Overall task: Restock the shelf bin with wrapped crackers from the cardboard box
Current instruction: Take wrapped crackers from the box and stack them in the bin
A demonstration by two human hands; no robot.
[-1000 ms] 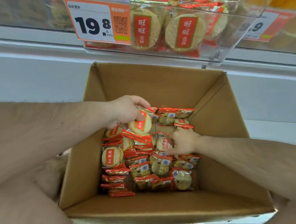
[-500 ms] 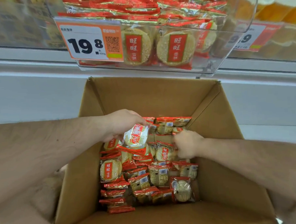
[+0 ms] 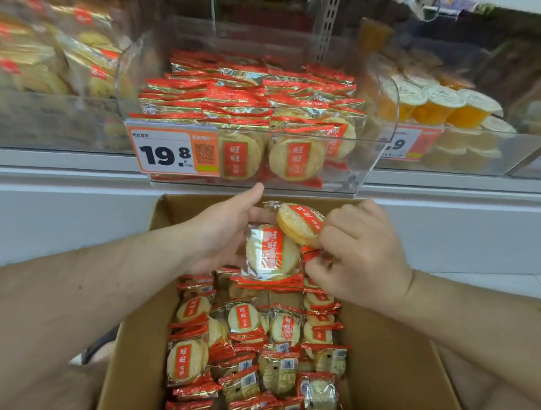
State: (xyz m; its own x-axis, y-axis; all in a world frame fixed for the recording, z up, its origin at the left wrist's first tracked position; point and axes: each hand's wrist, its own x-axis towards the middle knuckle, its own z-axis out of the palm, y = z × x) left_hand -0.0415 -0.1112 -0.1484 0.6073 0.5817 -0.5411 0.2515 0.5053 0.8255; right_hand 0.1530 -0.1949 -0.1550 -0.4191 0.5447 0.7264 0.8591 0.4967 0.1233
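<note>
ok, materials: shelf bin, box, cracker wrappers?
Shelf bin: clear rigid plastic, probably acrylic; packs show through, edges glint. Cardboard box: matte brown cardboard. Wrappers, e.g. pack in left hand: glossy film, clear over the cracker, red ends, glare streaks.

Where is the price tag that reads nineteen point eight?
In the head view, the price tag sits on the front left of the clear shelf bin, above the cardboard box.
</note>
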